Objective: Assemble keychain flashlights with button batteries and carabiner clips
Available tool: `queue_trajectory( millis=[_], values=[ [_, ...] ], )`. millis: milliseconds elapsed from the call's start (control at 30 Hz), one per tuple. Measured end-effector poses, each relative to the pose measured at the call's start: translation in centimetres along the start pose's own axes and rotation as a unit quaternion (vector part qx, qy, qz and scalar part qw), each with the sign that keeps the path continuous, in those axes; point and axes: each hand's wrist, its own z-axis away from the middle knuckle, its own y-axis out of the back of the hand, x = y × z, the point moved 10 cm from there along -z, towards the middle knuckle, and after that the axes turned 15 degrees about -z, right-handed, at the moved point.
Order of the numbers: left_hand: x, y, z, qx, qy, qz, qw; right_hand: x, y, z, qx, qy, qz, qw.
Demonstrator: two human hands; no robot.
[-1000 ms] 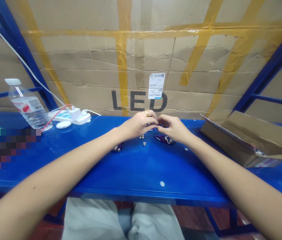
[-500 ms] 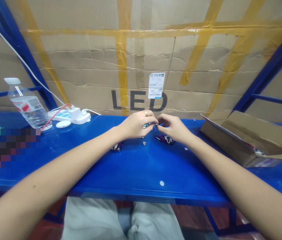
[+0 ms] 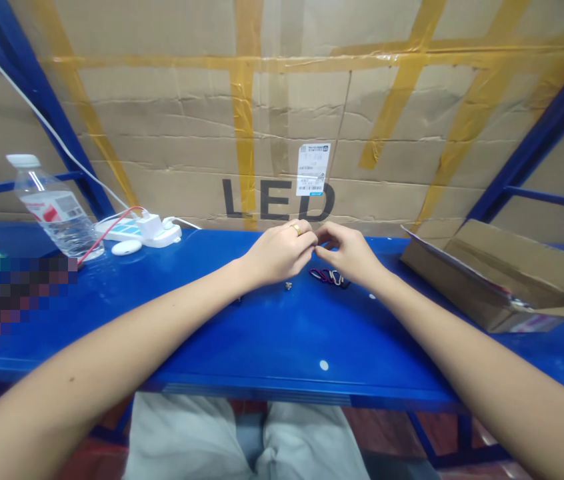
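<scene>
My left hand (image 3: 277, 253), with a gold ring, and my right hand (image 3: 345, 252) meet fingertip to fingertip over the blue table (image 3: 242, 333). Both are curled in a pinch on a small part that is too small and too hidden to name. Just below the right hand lies a bundle of small purple and dark clips (image 3: 329, 277). A tiny metal piece (image 3: 288, 285) sits on the table under the left hand.
A water bottle (image 3: 52, 210) stands at the left, with a white power strip and charger (image 3: 145, 231) and a white oval device (image 3: 126, 247) beside it. An open cardboard box (image 3: 502, 277) lies at the right. A taped cardboard wall marked LED backs the table.
Both hands have shifted slightly and closed tighter together. The left hand now covers the small dark pieces that lay beside its wrist.
</scene>
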Motion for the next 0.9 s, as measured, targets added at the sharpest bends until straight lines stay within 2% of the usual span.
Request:
queue_trajectory(
  millis=[133,267,367,500,700,900],
  values=[
    [-0.7,0.7,-0.1,0.039,0.023,0.067,0.997,0.2,0.1,0.0,0.008,-0.003,0.007,1.000],
    [-0.4,1.6,-0.3,0.068,0.012,0.126,0.990,0.2,0.3,-0.1,0.013,0.012,0.004,1.000],
    [-0.1,1.4,-0.4,0.053,0.014,0.127,0.990,-0.6,0.7,0.0,0.024,0.045,0.026,0.998],
    [-0.6,0.2,-0.2,0.013,0.033,0.103,0.994,-2.0,0.5,0.1,0.013,0.103,0.076,0.992],
    [-0.3,-1.8,0.5,-0.041,-0.007,0.060,0.997,-3.2,-0.3,0.7,-0.015,0.194,0.127,0.973],
    [0.1,-1.8,0.5,-0.055,-0.021,-0.004,0.998,-4.2,-0.5,1.0,-0.018,0.245,0.168,0.955]
  ],
)
